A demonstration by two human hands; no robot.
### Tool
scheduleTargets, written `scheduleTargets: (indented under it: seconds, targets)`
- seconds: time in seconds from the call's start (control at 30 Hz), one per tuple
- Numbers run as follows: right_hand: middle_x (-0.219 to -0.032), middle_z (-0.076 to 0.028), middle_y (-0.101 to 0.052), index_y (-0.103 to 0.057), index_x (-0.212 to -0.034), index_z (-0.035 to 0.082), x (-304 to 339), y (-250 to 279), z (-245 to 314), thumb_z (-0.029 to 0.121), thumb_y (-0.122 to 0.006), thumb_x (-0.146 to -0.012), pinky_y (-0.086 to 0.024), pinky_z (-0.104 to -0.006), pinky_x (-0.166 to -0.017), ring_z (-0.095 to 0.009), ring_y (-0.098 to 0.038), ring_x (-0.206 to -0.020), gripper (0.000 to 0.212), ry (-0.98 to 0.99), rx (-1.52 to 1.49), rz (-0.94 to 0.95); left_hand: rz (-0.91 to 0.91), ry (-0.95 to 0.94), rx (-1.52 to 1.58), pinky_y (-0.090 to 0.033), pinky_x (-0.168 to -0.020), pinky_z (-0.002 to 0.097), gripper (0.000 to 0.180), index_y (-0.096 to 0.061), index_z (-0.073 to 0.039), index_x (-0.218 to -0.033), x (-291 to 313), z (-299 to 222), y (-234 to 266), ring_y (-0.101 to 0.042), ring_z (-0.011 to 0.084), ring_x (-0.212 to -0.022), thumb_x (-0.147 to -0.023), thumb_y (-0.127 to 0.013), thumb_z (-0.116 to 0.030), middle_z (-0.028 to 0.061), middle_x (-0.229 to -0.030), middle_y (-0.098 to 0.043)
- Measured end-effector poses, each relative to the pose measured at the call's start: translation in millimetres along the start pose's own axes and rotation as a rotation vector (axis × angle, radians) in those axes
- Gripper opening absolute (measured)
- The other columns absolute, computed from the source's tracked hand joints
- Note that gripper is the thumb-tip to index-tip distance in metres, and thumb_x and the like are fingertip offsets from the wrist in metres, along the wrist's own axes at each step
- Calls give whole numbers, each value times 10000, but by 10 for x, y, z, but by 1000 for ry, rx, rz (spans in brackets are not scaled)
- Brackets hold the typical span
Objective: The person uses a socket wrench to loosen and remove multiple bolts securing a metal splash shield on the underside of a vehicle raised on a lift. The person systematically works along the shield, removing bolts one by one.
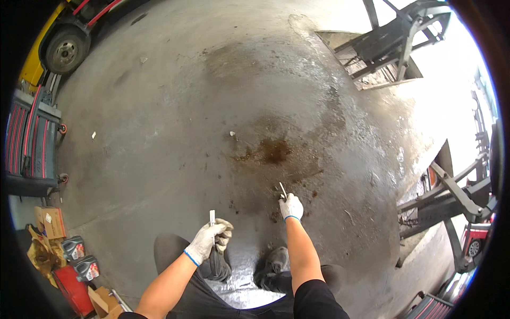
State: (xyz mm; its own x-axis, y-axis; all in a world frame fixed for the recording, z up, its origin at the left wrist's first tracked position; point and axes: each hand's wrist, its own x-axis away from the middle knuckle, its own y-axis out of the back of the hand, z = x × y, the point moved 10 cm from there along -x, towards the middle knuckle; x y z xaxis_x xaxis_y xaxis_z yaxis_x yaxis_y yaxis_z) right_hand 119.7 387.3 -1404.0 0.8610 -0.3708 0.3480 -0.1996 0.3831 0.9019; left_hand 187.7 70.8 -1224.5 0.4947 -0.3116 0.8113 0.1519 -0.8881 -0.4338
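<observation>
Holds half-hidden, shiny bar (212, 217) in curled, cloth-gloved left fingers (225, 234); grips slim, partly covered rod (282, 187) in closed right fingers (287, 200).

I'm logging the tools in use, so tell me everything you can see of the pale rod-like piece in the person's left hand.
The rod-like piece is slim, straight and pale silvery, metal by its look. Its exposed end points toward the picture's top, seen against the grey floor. The gloved left hand grips it and hides part of it, so its full length and lower end cannot be told.
</observation>
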Motion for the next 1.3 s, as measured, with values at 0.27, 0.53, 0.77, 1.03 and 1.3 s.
scheduleTargets:
  seconds: [0.27,0.53,0.77,1.03,1.3]
  targets:
    - [-838,-205,-716,-707,-845,65,-116,235,528,320,-624,-908,-563,-496,-764,-400,-707,-825,275,-43,-182,-200,121,-185,-294,-502,-533,264,214,-672,-67,-1090,-744,-591,-314,-556,94,-614,-1038,-569,-247,22,-822,-634]
    - [-888,-162,-731,-705,-1100,-3,1690,2862,2253,361,-686,-873,-561,-367,-727,-234,-701,-771,430,31,-822,562,-74,-823,-1036,-544,-864,379,289,-659,-81,-1193,1357,-1294,-1259,-701,236,-977,-995,-590,-280,104,-1066,-731]
    - [-863,-63,-729,-738,-1057,43,3111,6099,3259,307,-689,-963,-523,-314,-594,-159,-650,-679,284,385,-1237,377,-46,-1087,-976,-512,-569,296,273,-706,-70,-1142,3646,-3017,-2579,-614,107,-651,-1004,-619,-288,16,-845,-698]
    - [-1059,-167,-731,-688,-1175,56,3851,7919,3379,195,-708,-889,-560,-392,-877,-305,-718,-982,319,901,-860,-342,134,-664,-637,-556,-814,322,333,-660,-43,-1250,4808,-3210,-3426,-670,151,-911,-997,-605,-253,80,-1080,-719]
    - [-1169,-118,-701,-561,-1352,32,4208,7717,3190,275,-603,-927,-577,-367,-856,-258,-709,-939,491,973,-312,-406,265,-747,-659,-535,-699,317,194,-712,-53,-1078,5426,-2836,-3736,-632,125,-810,-1003,-620,-206,41,-949,-694]
